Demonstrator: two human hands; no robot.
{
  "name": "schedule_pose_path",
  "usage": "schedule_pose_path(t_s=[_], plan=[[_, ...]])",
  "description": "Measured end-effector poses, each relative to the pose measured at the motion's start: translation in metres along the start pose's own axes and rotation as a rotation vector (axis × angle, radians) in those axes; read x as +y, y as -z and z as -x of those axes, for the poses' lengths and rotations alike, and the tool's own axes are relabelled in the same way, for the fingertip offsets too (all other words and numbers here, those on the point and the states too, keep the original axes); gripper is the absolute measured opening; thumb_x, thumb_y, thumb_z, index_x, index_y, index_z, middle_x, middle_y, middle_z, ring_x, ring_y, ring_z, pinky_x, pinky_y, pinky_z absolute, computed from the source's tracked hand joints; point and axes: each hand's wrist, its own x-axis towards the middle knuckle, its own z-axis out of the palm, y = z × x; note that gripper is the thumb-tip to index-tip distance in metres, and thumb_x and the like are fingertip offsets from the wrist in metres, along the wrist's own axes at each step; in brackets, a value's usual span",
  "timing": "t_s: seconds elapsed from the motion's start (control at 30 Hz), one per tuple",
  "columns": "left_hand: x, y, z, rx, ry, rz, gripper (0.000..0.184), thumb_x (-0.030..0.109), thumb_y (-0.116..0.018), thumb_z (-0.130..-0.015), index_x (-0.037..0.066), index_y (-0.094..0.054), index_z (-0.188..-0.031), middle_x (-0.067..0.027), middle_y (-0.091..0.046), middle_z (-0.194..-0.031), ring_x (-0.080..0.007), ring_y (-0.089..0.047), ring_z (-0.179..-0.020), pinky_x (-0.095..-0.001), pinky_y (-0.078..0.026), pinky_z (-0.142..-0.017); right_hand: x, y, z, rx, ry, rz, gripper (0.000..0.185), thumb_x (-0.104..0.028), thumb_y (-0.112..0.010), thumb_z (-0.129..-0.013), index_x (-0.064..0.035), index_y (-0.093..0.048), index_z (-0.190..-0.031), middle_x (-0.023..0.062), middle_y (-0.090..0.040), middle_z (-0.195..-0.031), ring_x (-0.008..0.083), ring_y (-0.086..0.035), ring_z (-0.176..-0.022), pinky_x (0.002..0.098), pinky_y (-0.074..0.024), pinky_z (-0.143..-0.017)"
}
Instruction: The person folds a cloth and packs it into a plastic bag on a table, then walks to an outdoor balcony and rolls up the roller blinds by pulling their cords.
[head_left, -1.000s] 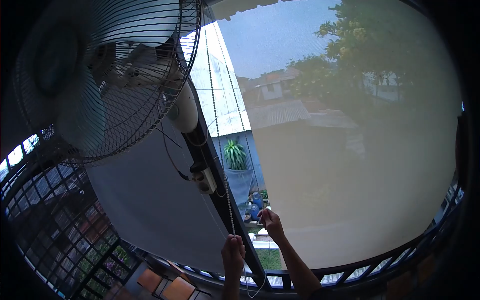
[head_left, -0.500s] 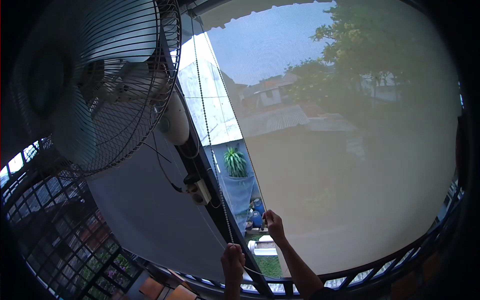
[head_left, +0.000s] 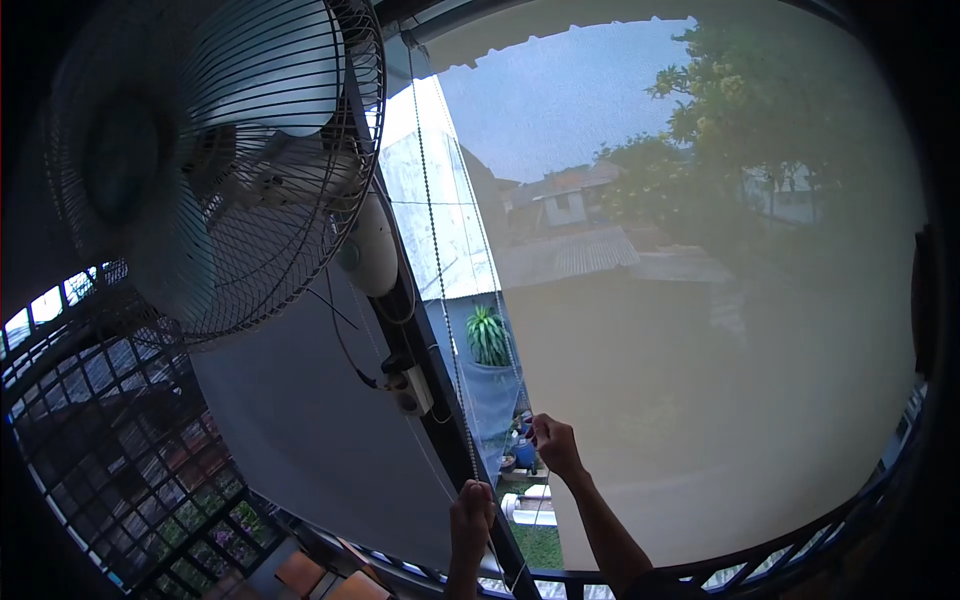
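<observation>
A beaded chain (head_left: 432,215) hangs in a long loop from the top of a translucent roller blind (head_left: 700,400). My left hand (head_left: 471,512) is closed around the chain's left strand at the lower middle, in front of a dark post. Higher and to the right, my right hand (head_left: 556,444) is pinched on the right strand, beside the blind's left edge. Below my hands the lower part of the chain hangs down, partly hidden by my left hand.
A large caged fan (head_left: 220,170) fills the upper left. A power socket (head_left: 410,391) is fixed to the dark post (head_left: 450,440). Another, darker blind (head_left: 310,430) hangs at the left. A railing (head_left: 800,530) runs along the bottom, with orange chairs (head_left: 352,588) at the lower left.
The view has shifted slightly, moving the fan and post about in the frame. Both hands stay closed on the chain, and its lower loop has changed shape beneath them.
</observation>
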Motion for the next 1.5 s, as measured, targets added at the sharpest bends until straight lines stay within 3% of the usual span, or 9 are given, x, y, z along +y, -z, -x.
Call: schedule_pose_path(t_s=[0.47,0.7,0.77,0.87,0.93,1.03,1.13,1.2,1.5], plan=[[0.034,0.034,0.017,0.154,-0.056,0.115,0.020,0.022,-0.049,-0.101,0.011,-0.058,-0.087,0.0084,-0.050,-0.079,0.0007,-0.046,-0.069,-0.0104,-0.040,-0.059,-0.389,0.251,-0.340,1.050,1.385,1.441,0.040,-0.019,-0.065,-0.088,-0.0035,-0.048,-0.121,0.0136,-0.054,-0.118,0.0280,-0.058,-0.100,0.0387,-0.0494,-0.082],[0.033,0.022,0.019,0.106,-0.143,0.019,0.032,0.030,-0.050,-0.100,0.010,-0.054,-0.076,0.0071,-0.043,-0.066,-0.0030,-0.039,-0.059,-0.0200,-0.032,-0.050,-0.465,0.250,-0.350,0.879,1.181,1.699,0.036,-0.003,-0.060,-0.079,0.0021,-0.056,-0.114,0.0161,-0.058,-0.116,0.0273,-0.054,-0.112,0.0412,-0.0439,-0.096],[0.033,0.020,0.020,0.071,-0.180,-0.053,0.034,0.031,-0.050,-0.100,0.009,-0.052,-0.075,0.0066,-0.042,-0.064,-0.0036,-0.039,-0.058,-0.0216,-0.031,-0.050,-0.463,0.263,-0.383,0.668,1.856,1.094,0.030,-0.005,-0.059,-0.081,-0.0005,-0.057,-0.110,0.0150,-0.059,-0.109,0.0274,-0.057,-0.106,0.0411,-0.0448,-0.095],[0.031,0.020,0.015,0.052,-0.209,-0.056,0.035,0.032,-0.049,-0.101,0.009,-0.052,-0.075,0.0063,-0.041,-0.063,-0.0039,-0.037,-0.058,-0.0227,-0.030,-0.050,-0.478,0.255,-0.396,0.651,1.884,0.982,0.024,-0.007,-0.058,-0.082,-0.0035,-0.060,-0.106,0.0133,-0.061,-0.104,0.0268,-0.061,-0.100,0.0416,-0.0460,-0.093],[0.023,0.022,0.015,0.049,-0.201,-0.025,0.035,0.032,-0.048,-0.101,0.009,-0.052,-0.075,0.0062,-0.040,-0.062,-0.0039,-0.036,-0.057,-0.0230,-0.029,-0.050,-0.487,0.251,-0.411,0.840,1.192,1.684,0.018,-0.009,-0.057,-0.083,-0.0062,-0.062,-0.099,0.0119,-0.064,-0.102,0.0262,-0.063,-0.097,0.0420,-0.0472,-0.091],[0.008,0.028,0.008,0.094,-0.245,-0.113,0.035,0.033,-0.048,-0.101,0.009,-0.052,-0.076,0.0061,-0.040,-0.063,-0.0037,-0.036,-0.058,-0.0228,-0.029,-0.050,-0.500,0.257,-0.443,0.800,0.937,1.859,0.014,-0.011,-0.057,-0.083,-0.0070,-0.063,-0.095,0.0105,-0.066,-0.097,0.0255,-0.064,-0.094,0.0428,-0.0487,-0.087],[0.008,0.031,0.004,0.090,-0.109,0.012,0.035,0.032,-0.047,-0.101,0.008,-0.052,-0.076,0.0061,-0.040,-0.063,-0.0036,-0.035,-0.057,-0.0223,-0.028,-0.050,-0.497,0.272,-0.456,0.675,1.384,1.562,0.012,-0.013,-0.057,-0.084,-0.0086,-0.063,-0.093,0.0094,-0.066,-0.093,0.0250,-0.065,-0.091,0.0423,-0.0498,-0.082],[0.013,0.026,0.004,0.071,-0.226,-0.150,0.034,0.030,-0.047,-0.101,0.008,-0.052,-0.076,0.0063,-0.040,-0.063,-0.0036,-0.035,-0.057,-0.0223,-0.028,-0.049,-0.501,0.256,-0.458,0.872,1.032,1.747,0.010,-0.014,-0.057,-0.085,-0.0103,-0.064,-0.092,0.0093,-0.067,-0.092,0.0253,-0.065,-0.090,0.0414,-0.0503,-0.080],[0.011,0.012,-0.002,0.140,-0.187,-0.075,0.035,0.030,-0.046,-0.102,0.009,-0.050,-0.075,0.0056,-0.039,-0.062,-0.0039,-0.033,-0.056,-0.0233,-0.026,-0.049,-0.489,0.242,-0.444,1.120,1.179,1.582,0.014,-0.016,-0.056,-0.086,-0.0068,-0.063,-0.093,0.0144,-0.066,-0.080,0.0270,-0.065,-0.083,0.0420,-0.0524,-0.069]])
